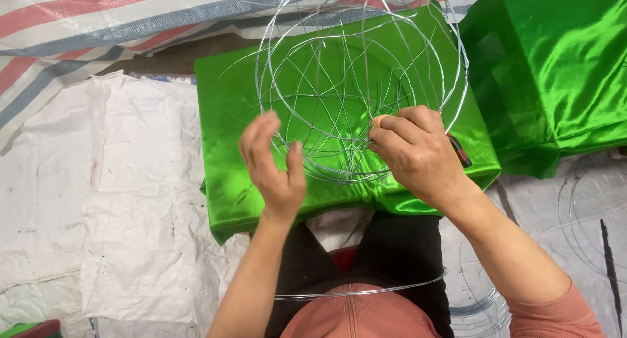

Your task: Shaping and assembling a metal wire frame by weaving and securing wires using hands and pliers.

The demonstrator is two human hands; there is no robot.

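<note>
Basically, a wire frame [356, 90] of thin silvery hoops and crossing strands sat on a folded green satin cloth [228, 116] in front of the seated person, its near rim just above the lap. The right hand [418, 152] was closed, pinching the frame's near-right rim between thumb and fingers, a small tan thing showing at the fingertips, too hidden to name. The left hand [274, 161] was open, palm turned inward, fingers spread, just beside the frame's near-left rim; touching or not, couldn't tell. A red-handled tool [459, 148] poked out from behind the right hand, lying on the cloth. More green satin [555, 64] was heaped at far right. A loose wire hoop [366, 291] lay across the lap, and more wire coils [480, 305] rested on the white woven sheeting [98, 201] at near right. A striped tarp [98, 18] lay at far left. Judging by looks, the frame was light, springy and easy to bend out of shape; the strands were thin and probably slippery, with ends that could poke. Best hold seemed to be on the outer hoops, at a crossing, not on the thin inner strands.
</note>
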